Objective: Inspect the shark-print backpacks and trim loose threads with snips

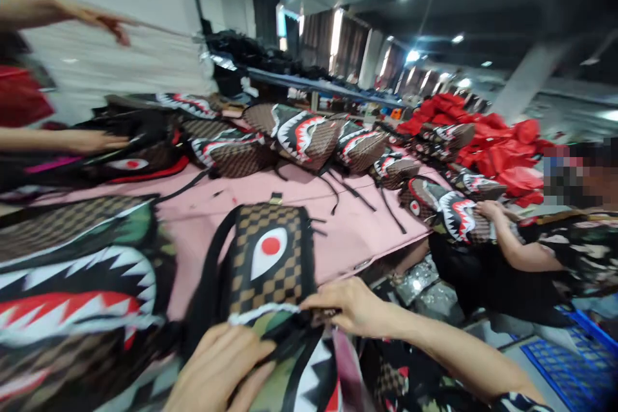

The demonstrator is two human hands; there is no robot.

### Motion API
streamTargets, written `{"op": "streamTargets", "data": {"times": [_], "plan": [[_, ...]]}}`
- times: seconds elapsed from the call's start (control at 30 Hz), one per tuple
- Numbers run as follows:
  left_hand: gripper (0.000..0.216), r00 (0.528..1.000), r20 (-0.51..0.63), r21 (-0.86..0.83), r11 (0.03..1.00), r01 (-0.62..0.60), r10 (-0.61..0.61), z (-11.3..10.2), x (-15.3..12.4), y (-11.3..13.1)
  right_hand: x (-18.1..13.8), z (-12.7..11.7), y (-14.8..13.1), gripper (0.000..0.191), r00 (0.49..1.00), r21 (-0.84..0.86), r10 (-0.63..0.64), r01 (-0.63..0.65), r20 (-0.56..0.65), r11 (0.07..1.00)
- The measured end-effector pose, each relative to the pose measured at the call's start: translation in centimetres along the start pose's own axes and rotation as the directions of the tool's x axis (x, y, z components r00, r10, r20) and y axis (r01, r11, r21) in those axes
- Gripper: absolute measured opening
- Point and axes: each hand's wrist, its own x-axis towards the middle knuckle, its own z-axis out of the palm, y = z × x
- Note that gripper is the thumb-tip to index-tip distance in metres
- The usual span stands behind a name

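On the pink table, fingers of the left hand and right hand pinch the checkered backpack.

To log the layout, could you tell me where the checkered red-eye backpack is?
In the head view, the checkered backpack lies low-centre on the pink table, its near edge pinched by the right hand, right of a large shark-mouth backpack.

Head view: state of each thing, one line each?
Checkered bag, flat on the table, eye patch up.
Right hand, pinching the checkered bag's near edge.
Left hand, resting open on its near end.
Shark-mouth bags, lying in a row behind.
Co-worker's hand, resting on another bag.
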Motion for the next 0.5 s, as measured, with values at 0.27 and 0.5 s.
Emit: {"op": "streamTargets", "data": {"times": [0.27,0.5], "plan": [[0.021,0.942,0.299,0.051,0.988,0.144,-0.153,-0.3,3.0,-0.5,-2.8,6.4,-0.5,0.011,0.961,0.221,0.063,-0.002,-0.270,0.975],[0.013,0.815,0.565,0.066,0.992,0.108,-0.126,1.9,6.5,-0.8,-3.1,7.6,-0.3,0.012,0.935,0.199,0.030,0.043,-0.352,0.979]]}}
